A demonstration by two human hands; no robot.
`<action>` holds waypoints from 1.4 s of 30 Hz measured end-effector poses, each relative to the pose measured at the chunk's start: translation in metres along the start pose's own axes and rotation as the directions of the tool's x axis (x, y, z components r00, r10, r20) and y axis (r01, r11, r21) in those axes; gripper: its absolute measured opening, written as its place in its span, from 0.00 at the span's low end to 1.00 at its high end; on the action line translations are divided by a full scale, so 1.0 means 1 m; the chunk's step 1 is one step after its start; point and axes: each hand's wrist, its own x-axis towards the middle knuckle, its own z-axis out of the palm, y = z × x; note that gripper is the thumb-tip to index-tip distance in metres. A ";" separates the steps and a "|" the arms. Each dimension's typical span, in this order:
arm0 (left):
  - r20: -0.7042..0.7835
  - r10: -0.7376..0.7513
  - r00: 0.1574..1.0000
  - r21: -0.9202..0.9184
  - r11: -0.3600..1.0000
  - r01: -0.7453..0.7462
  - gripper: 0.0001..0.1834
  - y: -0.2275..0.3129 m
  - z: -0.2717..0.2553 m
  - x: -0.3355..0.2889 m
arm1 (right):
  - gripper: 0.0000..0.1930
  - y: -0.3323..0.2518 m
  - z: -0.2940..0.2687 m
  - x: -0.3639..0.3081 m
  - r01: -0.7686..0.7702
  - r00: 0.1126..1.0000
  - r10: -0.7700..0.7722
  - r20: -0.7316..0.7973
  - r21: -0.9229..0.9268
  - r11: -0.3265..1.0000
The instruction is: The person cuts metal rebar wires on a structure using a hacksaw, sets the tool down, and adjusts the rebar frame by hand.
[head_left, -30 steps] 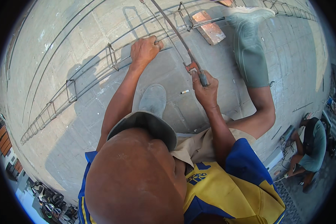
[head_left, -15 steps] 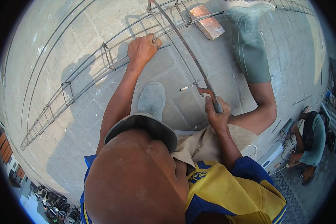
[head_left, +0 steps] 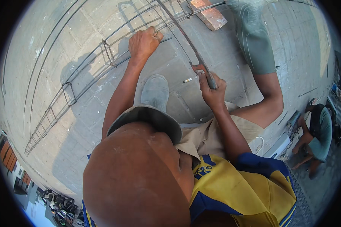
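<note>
A rebar cage (head_left: 112, 63) of thin steel rods and square stirrups lies on the paved ground, running from lower left to upper right. My left hand (head_left: 143, 44) is closed in a fist around one of its rods; a rod end shows just right of the fingers. In my right hand (head_left: 213, 92), fingers wrapped round the handle, is a hacksaw (head_left: 197, 56) with a dark bowed frame and reddish fitting. Its thin blade slants across the rods right of my left hand. The saw's far end is cut off by the upper picture edge. Exactly where blade meets rod I cannot tell.
A reddish brick (head_left: 209, 17) sits beneath the rods at upper right, beside one grey-green boot (head_left: 250, 41). The other boot (head_left: 155, 92) is below my left hand. A cigarette-like stub (head_left: 187, 80) lies between. Far right, another person (head_left: 322, 132) crouches among equipment.
My right hand has pushed the hacksaw forward and left, away from me, so its far end has left the picture. The left hand keeps its grip in nearly the same place.
</note>
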 end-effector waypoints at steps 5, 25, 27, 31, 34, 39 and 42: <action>0.016 0.060 0.998 -0.053 0.997 -0.059 0.19 0.010 0.012 0.020 | 0.13 0.002 0.046 0.091 0.182 0.978 -0.188 -0.088 -0.074 0.981; -0.041 0.026 0.999 -0.005 1.000 -0.027 0.19 -0.006 -0.008 0.006 | 0.09 -0.006 0.008 -0.005 0.035 0.999 -0.034 -0.029 0.022 0.999; -0.044 0.099 0.994 -0.044 0.994 -0.101 0.19 0.016 0.011 0.022 | 0.13 0.006 0.046 0.085 0.091 0.993 -0.092 -0.072 -0.011 0.996; -0.005 0.095 0.995 -0.035 0.995 -0.095 0.18 0.000 0.017 0.019 | 0.13 0.010 0.051 0.076 0.106 0.993 -0.106 -0.056 0.012 0.994; -0.065 0.044 0.997 -0.026 0.999 -0.046 0.18 -0.018 0.011 0.011 | 0.11 0.017 -0.003 -0.014 0.048 0.998 -0.047 0.034 -0.016 0.999; -0.048 0.051 0.998 -0.042 0.998 -0.053 0.18 0.001 0.011 0.014 | 0.09 0.004 0.036 0.052 0.060 0.998 -0.060 -0.014 0.008 0.998; -0.029 0.121 0.992 -0.055 0.991 -0.122 0.19 0.015 0.020 0.027 | 0.12 0.011 0.053 0.102 0.123 0.988 -0.125 -0.091 -0.023 0.992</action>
